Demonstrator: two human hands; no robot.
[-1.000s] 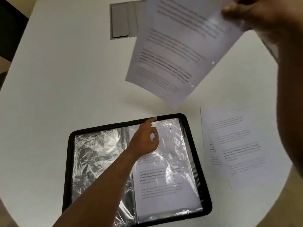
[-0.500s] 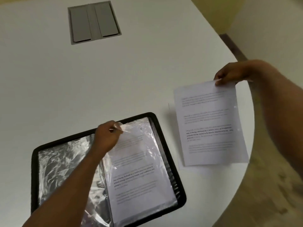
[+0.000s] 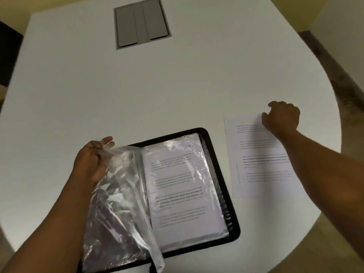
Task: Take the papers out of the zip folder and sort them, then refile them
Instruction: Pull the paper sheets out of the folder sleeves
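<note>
The black zip folder [image 3: 167, 135] lies open near the table's front edge. A printed page [image 3: 181, 184] sits in its right half under crinkled clear plastic. My left hand [image 3: 92, 160] pinches the top corner of a clear plastic sleeve [image 3: 118, 190], which is lifted and folded over the folder's left half. A small pile of printed sheets [image 3: 264, 164] lies flat on the table to the right of the folder. My right hand [image 3: 281, 117] rests with curled fingers on the pile's top edge. I cannot tell whether it still pinches the top sheet.
A grey metal cable hatch [image 3: 141, 22] is set into the white table [image 3: 177, 85] at the far middle. The table's curved edge runs close past the paper pile on the right, with floor [image 3: 334, 79] beyond it.
My right hand carried a sheet down from the air and laid it on the pile at the right. My left hand took hold of a plastic sleeve and turned it over to the left.
</note>
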